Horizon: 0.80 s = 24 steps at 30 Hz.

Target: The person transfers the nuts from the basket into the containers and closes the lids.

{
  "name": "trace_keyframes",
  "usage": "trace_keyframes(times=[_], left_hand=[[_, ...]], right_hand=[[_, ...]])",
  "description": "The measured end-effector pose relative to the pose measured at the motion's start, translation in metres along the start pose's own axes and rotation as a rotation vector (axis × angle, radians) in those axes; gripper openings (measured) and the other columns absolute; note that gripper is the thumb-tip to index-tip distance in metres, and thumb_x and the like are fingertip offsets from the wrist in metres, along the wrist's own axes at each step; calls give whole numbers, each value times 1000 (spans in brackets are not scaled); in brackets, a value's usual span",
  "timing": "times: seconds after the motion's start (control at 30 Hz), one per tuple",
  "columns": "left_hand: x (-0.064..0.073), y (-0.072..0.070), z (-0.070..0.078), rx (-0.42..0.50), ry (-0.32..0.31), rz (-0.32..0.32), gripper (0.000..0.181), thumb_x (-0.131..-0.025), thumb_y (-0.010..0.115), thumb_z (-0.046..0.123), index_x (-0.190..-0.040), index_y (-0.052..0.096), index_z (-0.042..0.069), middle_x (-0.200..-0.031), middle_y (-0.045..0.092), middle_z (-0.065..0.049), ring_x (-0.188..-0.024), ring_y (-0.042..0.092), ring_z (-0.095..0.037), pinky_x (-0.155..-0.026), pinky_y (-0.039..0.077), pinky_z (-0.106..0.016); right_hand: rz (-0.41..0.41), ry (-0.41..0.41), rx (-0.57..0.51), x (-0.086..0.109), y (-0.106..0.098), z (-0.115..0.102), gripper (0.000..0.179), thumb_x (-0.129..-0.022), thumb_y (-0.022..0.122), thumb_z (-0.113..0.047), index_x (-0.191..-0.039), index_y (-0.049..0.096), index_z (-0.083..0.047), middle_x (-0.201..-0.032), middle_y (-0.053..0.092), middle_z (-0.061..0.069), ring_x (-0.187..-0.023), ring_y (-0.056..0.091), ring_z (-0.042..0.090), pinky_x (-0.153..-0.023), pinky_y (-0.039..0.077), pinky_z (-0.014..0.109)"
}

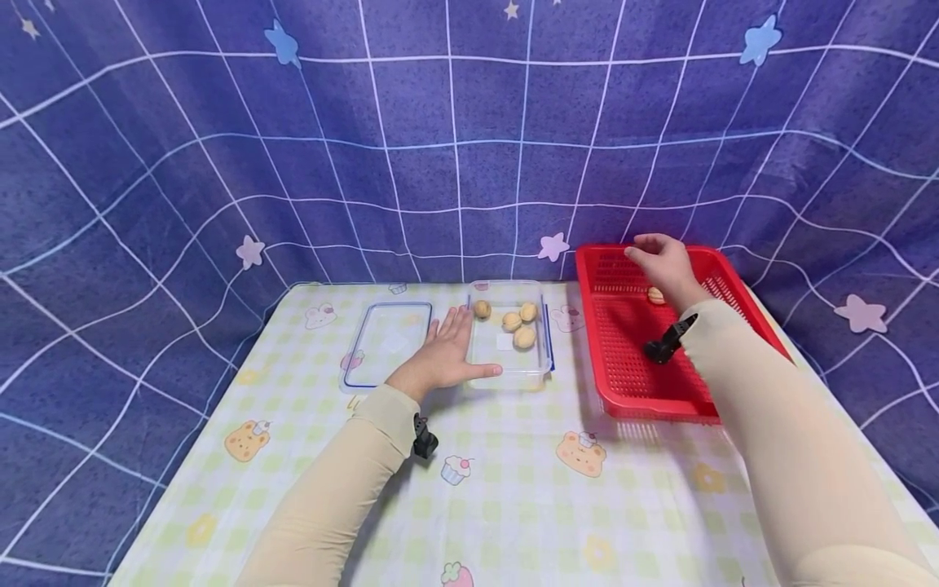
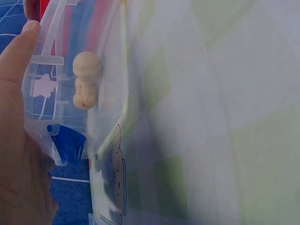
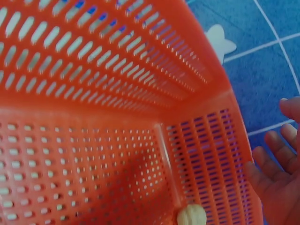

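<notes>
Several walnuts (image 1: 524,337) lie in a clear plastic container (image 1: 487,377) at the middle of the table. My left hand (image 1: 446,357) rests against the container's left side, fingers straight and thumb spread along its front. From the left wrist view, that hand (image 2: 16,122) is beside the clear wall, with walnuts (image 2: 87,65) visible through it. Over the back of a red perforated basket (image 1: 603,359) is my right hand (image 1: 663,265); in the right wrist view its fingers (image 3: 276,157) are loosely bent with nothing seen in them. One walnut (image 3: 191,216) sits inside the basket near its end wall.
A clear lid with a blue seal (image 1: 385,346) lies left of the container. The container's blue side latch (image 1: 548,338) hangs on its right. A patterned cloth (image 1: 513,505) covers the table, and a blue grid curtain (image 1: 484,171) hangs behind it.
</notes>
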<state>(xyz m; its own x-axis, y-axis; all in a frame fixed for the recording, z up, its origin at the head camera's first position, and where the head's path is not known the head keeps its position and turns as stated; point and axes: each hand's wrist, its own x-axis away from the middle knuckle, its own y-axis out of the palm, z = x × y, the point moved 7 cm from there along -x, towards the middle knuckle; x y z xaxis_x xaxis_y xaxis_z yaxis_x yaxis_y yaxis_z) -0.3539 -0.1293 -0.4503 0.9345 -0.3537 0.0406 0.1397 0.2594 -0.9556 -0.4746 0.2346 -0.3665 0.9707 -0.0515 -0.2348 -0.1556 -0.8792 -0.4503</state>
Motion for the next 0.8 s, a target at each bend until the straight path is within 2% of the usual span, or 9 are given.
trace_keyframes(times=[0.2, 0.37, 0.57, 0.8], left_hand=[[1, 0, 2, 11, -1, -8, 122, -84, 53, 81, -162, 3, 1, -169, -1, -18, -155, -7, -30, -122, -7, -54], [0, 1, 2, 1, 4, 0, 123, -84, 52, 82, -162, 4, 1, -169, 0, -19, -156, -5, -32, -122, -6, -55], [1, 0, 1, -7, 7, -2, 124, -83, 51, 84, -161, 3, 0, -169, 0, -19, -155, -7, -31, -122, -6, -53], [1, -1, 0, -7, 5, 0, 124, -84, 51, 83, -161, 2, 1, -169, -1, -18, -155, -9, -30, -123, -4, -55]], right_hand=[[-13, 27, 40, -2, -8, 16, 55, -98, 65, -27, -141, 52, 5, -131, 61, 26, -89, 53, -5, -88, 45, 20], [-20, 64, 42, -4, -13, 28, 63, -98, 65, -31, -146, 46, 4, -139, 57, 27, -106, 57, 9, -98, 45, 27], [-11, 90, 78, -3, -16, 42, 62, -98, 63, -31, -146, 46, 5, -139, 56, 28, -112, 56, 18, -101, 44, 29], [-48, 103, 110, -1, -11, 52, 65, -98, 63, -30, -146, 43, 8, -141, 51, 31, -124, 49, 35, -111, 38, 46]])
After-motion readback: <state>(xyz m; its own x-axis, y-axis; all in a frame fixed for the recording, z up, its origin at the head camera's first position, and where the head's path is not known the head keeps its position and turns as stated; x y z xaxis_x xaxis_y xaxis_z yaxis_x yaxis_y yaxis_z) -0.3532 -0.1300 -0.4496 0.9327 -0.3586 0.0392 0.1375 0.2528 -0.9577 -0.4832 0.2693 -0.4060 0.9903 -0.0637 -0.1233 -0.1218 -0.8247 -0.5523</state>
